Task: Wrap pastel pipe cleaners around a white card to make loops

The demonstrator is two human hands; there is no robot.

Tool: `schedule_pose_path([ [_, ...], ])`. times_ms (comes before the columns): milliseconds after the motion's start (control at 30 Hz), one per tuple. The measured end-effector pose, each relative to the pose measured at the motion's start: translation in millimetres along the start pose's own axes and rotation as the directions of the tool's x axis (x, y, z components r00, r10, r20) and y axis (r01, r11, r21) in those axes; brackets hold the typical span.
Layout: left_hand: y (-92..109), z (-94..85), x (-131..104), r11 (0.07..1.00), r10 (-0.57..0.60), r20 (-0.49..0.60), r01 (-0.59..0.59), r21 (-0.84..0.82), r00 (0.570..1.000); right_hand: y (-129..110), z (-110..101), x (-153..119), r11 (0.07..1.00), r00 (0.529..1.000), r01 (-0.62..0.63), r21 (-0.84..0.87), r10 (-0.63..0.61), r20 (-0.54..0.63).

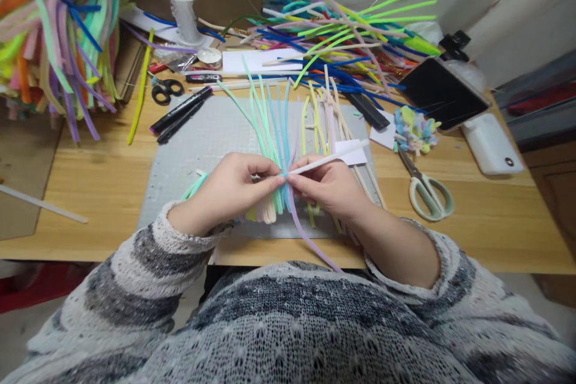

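Over the grey cutting mat (180, 162), my left hand (236, 186) pinches a row of pipe cleaners at its middle. Mint-green pipe cleaners (257, 114) and light-blue pipe cleaners (283, 117) fan out upward from the fingers, their lower ends folded short. My right hand (333, 189) is closed beside it, thumb and fingertip almost touching the left ones. A white pipe cleaner (326, 161) sticks out of the right hand's grip to the right. From between the hands a lilac pipe cleaner (303, 231) hangs toward my lap. Where exactly they cross is hidden by fingertips.
Loose yellow pipe cleaners (317, 117) lie right of the hands. Pale-handled scissors (429, 195), a pastel fuzzy piece (416, 129), a tablet (443, 93) and a white phone (492, 143) are at right. Black markers (182, 114), small black scissors (166, 91) and a pipe-cleaner heap (58, 42) are left.
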State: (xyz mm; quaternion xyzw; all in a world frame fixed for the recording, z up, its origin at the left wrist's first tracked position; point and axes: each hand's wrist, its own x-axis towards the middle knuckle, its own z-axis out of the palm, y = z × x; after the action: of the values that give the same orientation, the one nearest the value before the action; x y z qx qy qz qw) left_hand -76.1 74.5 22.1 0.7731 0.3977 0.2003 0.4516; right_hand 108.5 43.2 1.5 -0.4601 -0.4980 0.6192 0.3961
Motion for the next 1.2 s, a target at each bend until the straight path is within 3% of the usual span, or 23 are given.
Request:
schedule_pose_path([
  [200, -2.8, -1.5, 0.2, 0.997, 0.027, 0.039, -0.029, 0.073, 0.999, 2.7, -5.1, 1.5, 0.993, 0.997, 0.055, -0.104, -0.048, 0.062],
  [467, -1.0, -4.4, -1.4, 0.987, 0.060, 0.137, -0.079, 0.142, 0.989, 2.3, -6.3, 2.0, 0.981, 0.968, -0.158, 0.112, 0.131, 0.215],
  [700, -0.9, -1.3, -0.1, 0.955, 0.132, 0.119, -0.159, 0.250, 0.984, 1.8, -2.1, 3.6, 0.947, 0.956, -0.272, 0.169, 0.247, 0.155],
  [900, -1.6, -0.4, 0.3, 0.920, 0.198, 0.128, -0.229, 0.319, 0.972, -0.6, 0.7, 2.0, 0.903, 0.926, -0.364, 0.230, 0.325, 0.191],
  [1033, -0.9, -1.3, 0.3, 0.918, 0.218, 0.121, -0.245, 0.310, 0.968, -1.3, 0.1, 1.5, 0.893, 0.929, -0.354, 0.277, 0.302, 0.216],
  [1200, 0.3, 1.8, -0.5, 0.928, 0.216, 0.051, -0.221, 0.299, 0.975, -0.9, -0.1, 2.4, 0.915, 0.958, -0.283, 0.288, 0.254, 0.133],
])
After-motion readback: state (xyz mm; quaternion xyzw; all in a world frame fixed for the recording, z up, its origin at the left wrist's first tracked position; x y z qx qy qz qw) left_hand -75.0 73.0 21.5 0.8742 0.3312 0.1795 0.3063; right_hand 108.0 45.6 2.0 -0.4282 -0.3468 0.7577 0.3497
